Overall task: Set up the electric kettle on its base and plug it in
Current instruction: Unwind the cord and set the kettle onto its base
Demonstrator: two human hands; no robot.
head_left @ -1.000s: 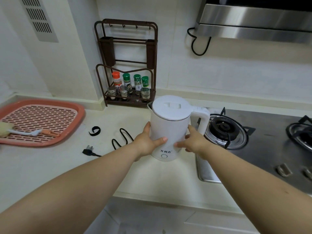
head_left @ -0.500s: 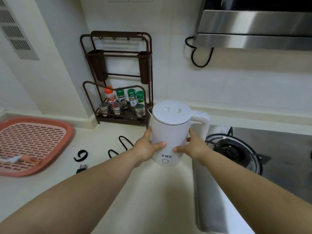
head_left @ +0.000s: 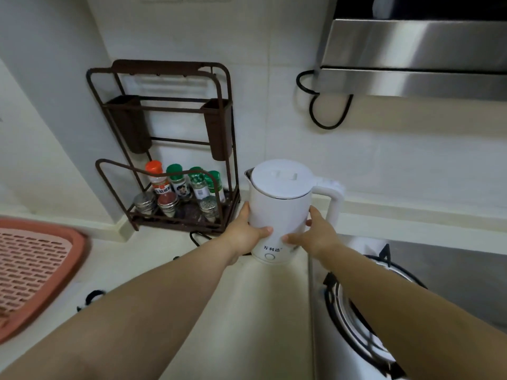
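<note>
A white electric kettle [head_left: 279,212] with a closed lid stands upright on the pale counter [head_left: 233,311], handle to the right. My left hand [head_left: 244,231] grips its left side and my right hand [head_left: 315,234] grips its right side, thumbs across the front. Whether a base sits under the kettle is hidden. A black power cord [head_left: 199,237] loops on the counter just left of the kettle, behind my left wrist. A black strap [head_left: 93,296] lies further left; the plug is hidden by my forearm.
A brown wire rack [head_left: 170,149] with several spice jars stands against the wall, left of the kettle. A pink draining tray [head_left: 41,270] lies at far left. A gas hob [head_left: 365,316] is on the right, under a steel hood [head_left: 417,56]. Another black cable [head_left: 326,105] hangs there.
The kettle, held in both hands, has gone farther back toward the wall and rack. My view has moved forward and left, so the tray and hob have slid down the frame.
</note>
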